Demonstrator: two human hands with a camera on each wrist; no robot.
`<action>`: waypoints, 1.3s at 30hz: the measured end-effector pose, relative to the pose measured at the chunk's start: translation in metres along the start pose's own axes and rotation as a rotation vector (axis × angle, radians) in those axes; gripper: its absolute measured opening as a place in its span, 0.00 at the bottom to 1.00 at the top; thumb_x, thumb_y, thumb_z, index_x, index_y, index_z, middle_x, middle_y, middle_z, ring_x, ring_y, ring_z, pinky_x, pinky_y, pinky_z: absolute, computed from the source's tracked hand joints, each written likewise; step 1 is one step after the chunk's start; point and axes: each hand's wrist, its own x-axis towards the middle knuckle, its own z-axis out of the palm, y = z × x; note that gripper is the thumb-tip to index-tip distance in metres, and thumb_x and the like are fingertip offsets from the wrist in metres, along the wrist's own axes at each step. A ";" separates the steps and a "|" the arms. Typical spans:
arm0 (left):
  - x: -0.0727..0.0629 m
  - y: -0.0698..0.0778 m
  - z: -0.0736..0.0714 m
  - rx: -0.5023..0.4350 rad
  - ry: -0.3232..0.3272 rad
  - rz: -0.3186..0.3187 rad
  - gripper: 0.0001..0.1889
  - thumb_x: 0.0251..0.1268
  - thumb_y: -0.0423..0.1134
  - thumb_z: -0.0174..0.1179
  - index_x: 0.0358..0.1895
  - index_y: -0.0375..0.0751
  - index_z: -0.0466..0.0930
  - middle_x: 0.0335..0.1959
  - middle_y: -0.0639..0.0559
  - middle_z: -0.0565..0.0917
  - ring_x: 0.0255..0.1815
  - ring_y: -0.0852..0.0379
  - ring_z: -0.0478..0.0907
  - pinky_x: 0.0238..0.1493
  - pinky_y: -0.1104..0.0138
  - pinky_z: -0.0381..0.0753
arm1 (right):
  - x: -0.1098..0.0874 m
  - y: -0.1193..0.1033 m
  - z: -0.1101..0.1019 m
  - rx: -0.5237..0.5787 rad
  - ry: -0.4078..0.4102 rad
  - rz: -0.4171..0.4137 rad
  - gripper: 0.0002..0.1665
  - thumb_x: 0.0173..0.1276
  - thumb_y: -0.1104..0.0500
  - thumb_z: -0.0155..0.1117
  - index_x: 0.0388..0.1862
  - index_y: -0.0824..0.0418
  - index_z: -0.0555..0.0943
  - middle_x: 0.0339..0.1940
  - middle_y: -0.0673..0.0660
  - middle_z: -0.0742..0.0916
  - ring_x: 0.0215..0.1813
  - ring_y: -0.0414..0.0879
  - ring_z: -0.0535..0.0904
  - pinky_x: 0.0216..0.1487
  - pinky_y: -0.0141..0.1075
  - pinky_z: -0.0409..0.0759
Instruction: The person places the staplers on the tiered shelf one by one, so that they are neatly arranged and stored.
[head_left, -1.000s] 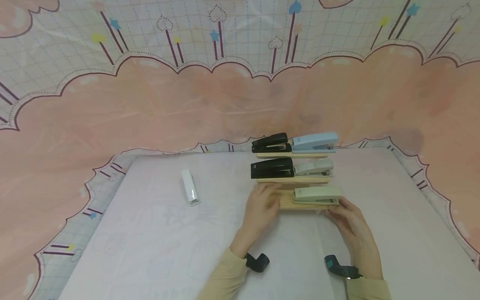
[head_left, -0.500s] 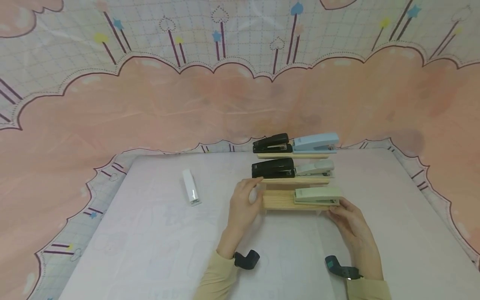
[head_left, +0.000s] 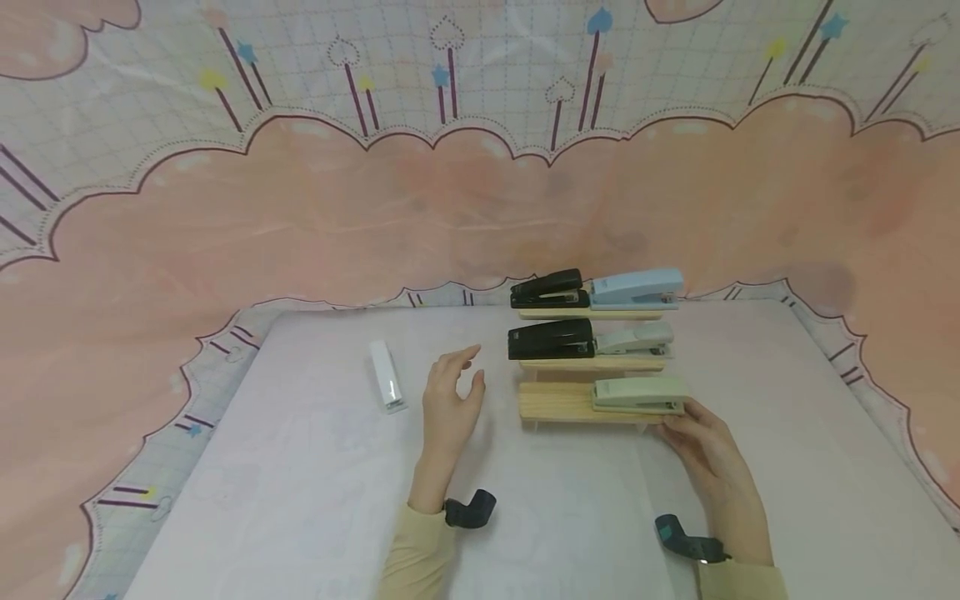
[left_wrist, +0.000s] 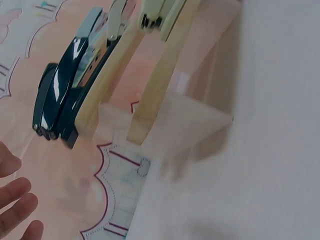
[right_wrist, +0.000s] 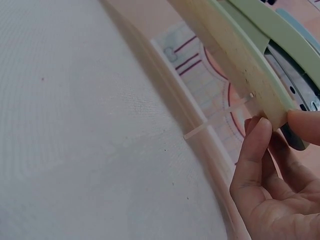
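A three-tier stepped rack with wooden shelves (head_left: 557, 414) stands right of centre in the head view. A light green stapler (head_left: 637, 395) lies on the right half of its lowest shelf. My right hand (head_left: 712, 467) pinches the right end of that shelf, with one fingertip against the stapler's end; the right wrist view shows the fingers (right_wrist: 257, 142) at the board's corner. My left hand (head_left: 447, 408) hovers left of the rack, fingers apart and holding nothing. Between it and the table's left side lies a white stapler (head_left: 386, 375).
On the middle shelf sit a black stapler (head_left: 551, 340) and a whitish stapler (head_left: 634, 338). Another black stapler (head_left: 550, 289) and a light blue stapler (head_left: 637, 288) occupy the top shelf. Clear supports (right_wrist: 197, 131) hold up the boards. Patterned cloth (head_left: 420, 208) rises behind the white table (head_left: 315, 483).
My left hand has let go of the rack's left end and moved left, away from it. The right hand keeps its place at the lowest shelf's right end.
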 end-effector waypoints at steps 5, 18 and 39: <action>0.001 -0.014 -0.006 0.003 0.034 -0.018 0.18 0.59 0.28 0.61 0.54 0.40 0.80 0.47 0.45 0.84 0.47 0.49 0.79 0.47 0.58 0.78 | -0.001 -0.002 -0.001 -0.007 0.020 0.046 0.48 0.69 0.69 0.54 0.77 0.66 0.37 0.76 0.60 0.54 0.54 0.27 0.77 0.59 0.24 0.74; 0.002 -0.042 -0.029 0.054 0.091 -0.140 0.18 0.59 0.29 0.61 0.54 0.37 0.80 0.47 0.40 0.82 0.48 0.43 0.78 0.49 0.52 0.77 | -0.003 0.001 -0.003 -0.020 -0.021 -0.002 0.47 0.68 0.71 0.52 0.77 0.69 0.37 0.60 0.46 0.68 0.55 0.29 0.77 0.57 0.24 0.76; 0.007 -0.080 -0.050 0.186 0.109 -0.376 0.23 0.60 0.31 0.59 0.60 0.35 0.74 0.55 0.34 0.76 0.52 0.38 0.70 0.48 0.47 0.73 | -0.004 -0.004 0.003 -0.008 0.040 0.065 0.49 0.70 0.67 0.55 0.78 0.65 0.36 0.79 0.63 0.48 0.54 0.28 0.76 0.61 0.24 0.73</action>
